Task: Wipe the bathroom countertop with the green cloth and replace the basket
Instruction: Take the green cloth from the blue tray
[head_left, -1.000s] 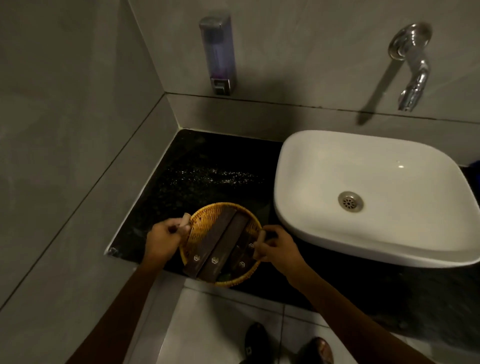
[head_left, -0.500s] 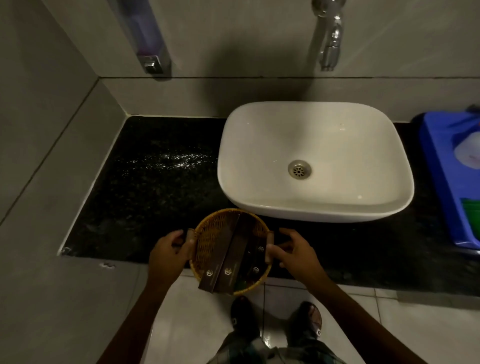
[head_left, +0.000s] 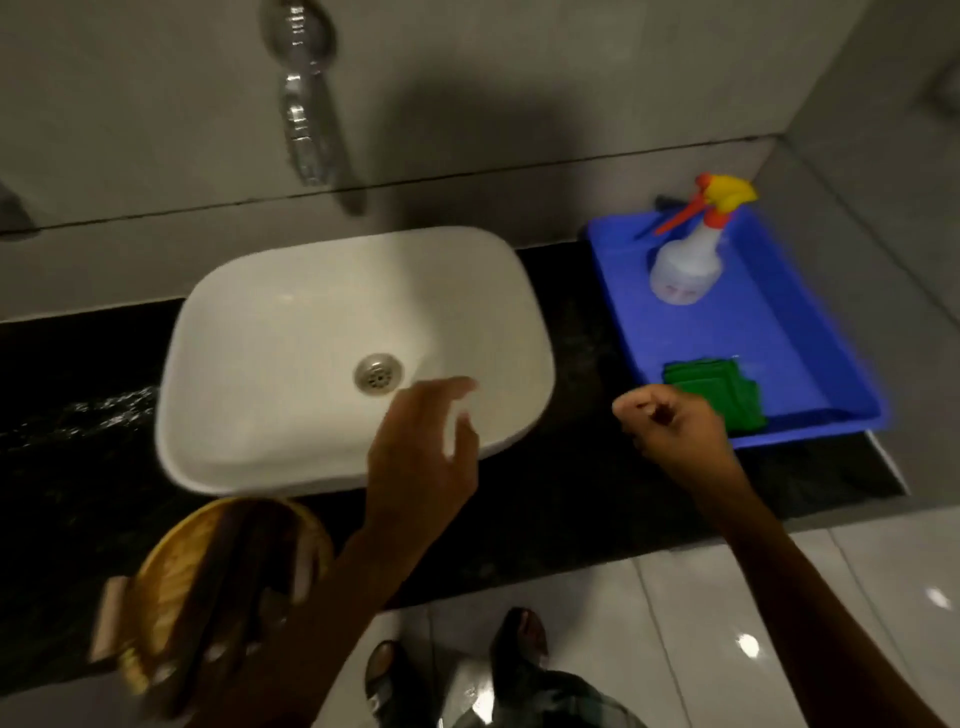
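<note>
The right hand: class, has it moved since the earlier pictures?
Yes. The right hand has left the basket in front of the sink and gone right, toward the green cloth in the blue tray.

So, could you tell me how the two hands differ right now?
The left hand is open with fingers spread over the sink rim; the right hand is curled into a loose fist. The left hovers mid-counter, while the right sits beside the green cloth in the blue tray. Both are empty.
</note>
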